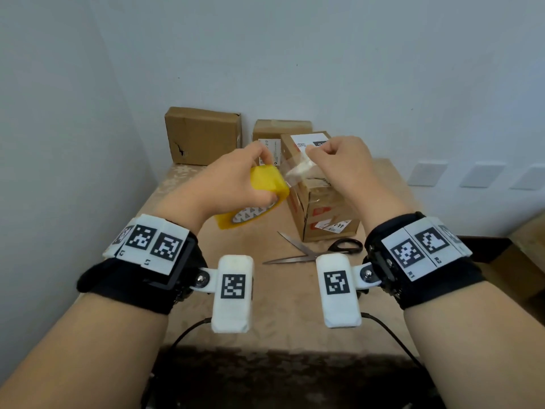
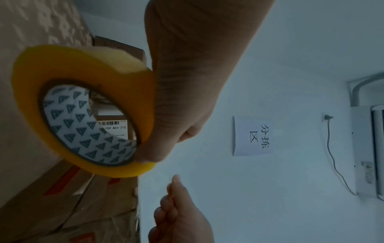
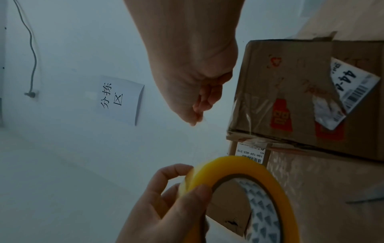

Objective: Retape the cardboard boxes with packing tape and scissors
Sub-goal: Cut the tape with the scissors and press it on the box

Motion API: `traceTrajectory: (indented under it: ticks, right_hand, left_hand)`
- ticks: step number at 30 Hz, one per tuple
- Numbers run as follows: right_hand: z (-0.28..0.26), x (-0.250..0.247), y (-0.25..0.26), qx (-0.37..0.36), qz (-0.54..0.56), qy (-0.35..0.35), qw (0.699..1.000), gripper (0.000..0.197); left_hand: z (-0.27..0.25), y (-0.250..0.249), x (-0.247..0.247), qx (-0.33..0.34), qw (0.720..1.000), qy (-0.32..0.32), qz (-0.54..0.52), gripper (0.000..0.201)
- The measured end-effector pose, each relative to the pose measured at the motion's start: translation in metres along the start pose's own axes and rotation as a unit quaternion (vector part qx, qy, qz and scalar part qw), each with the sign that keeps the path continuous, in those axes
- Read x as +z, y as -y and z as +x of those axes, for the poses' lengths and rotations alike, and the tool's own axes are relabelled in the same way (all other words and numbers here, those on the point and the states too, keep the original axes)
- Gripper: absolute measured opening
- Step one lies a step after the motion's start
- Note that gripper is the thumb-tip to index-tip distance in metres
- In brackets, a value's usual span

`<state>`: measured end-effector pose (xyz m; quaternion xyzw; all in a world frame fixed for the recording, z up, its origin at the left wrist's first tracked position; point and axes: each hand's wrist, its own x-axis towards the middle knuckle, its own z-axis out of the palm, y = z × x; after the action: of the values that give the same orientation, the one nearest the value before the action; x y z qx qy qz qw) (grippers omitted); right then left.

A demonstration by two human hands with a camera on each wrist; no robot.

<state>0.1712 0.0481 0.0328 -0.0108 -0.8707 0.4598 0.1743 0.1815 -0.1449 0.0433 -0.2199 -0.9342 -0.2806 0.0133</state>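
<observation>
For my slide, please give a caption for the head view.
Left hand grips tape roll; right hand pulls its free end above a box.

- A white barcode label (image 3: 250,153) on the far middle box (image 1: 281,126) reads "15H-159-A03-210".
- A peeling white label (image 3: 353,82) on the side of the near box (image 1: 324,214) shows "44-" above a barcode; the rest is cut off.
- A white paper sign (image 2: 252,136) on the wall carries three black Chinese characters, "分拣区".
- The wrist-band tags (image 1: 424,252) on the right arm are marked "R1" and "R2".
</observation>
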Motion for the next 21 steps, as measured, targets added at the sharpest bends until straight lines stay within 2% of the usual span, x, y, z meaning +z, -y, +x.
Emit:
traceTrajectory:
  ticks: [2,5,9,16,21]
  right_hand:
    - [-0.001,0.001,0.000,-0.014,0.005,-0.015,1.000,0.038]
    - [-0.001,0.003,0.000,-0.024,0.007,-0.030,0.999,0.029]
    - [0.000,0.003,0.002,-0.018,0.014,-0.042,0.999,0.027]
    - [-0.003,-0.017,0.000,-0.008,0.001,-0.043,0.999,0.025]
    - [-0.003,-0.028,-0.016,0.022,-0.022,-0.063,0.998,0.027]
  left_hand:
    - [0.000,0.003,0.004,0.003,0.999,-0.035,0.010,0.045]
    - [-0.001,0.003,0.012,-0.009,0.996,-0.074,-0.048,0.041]
    - [0.005,0.001,0.020,0.023,0.993,-0.117,0.015,0.047]
    - [0.007,-0.006,0.014,0.073,0.986,-0.070,0.135,0.045]
    - [0.015,-0.016,0.016,0.072,0.978,-0.007,0.197,0.044]
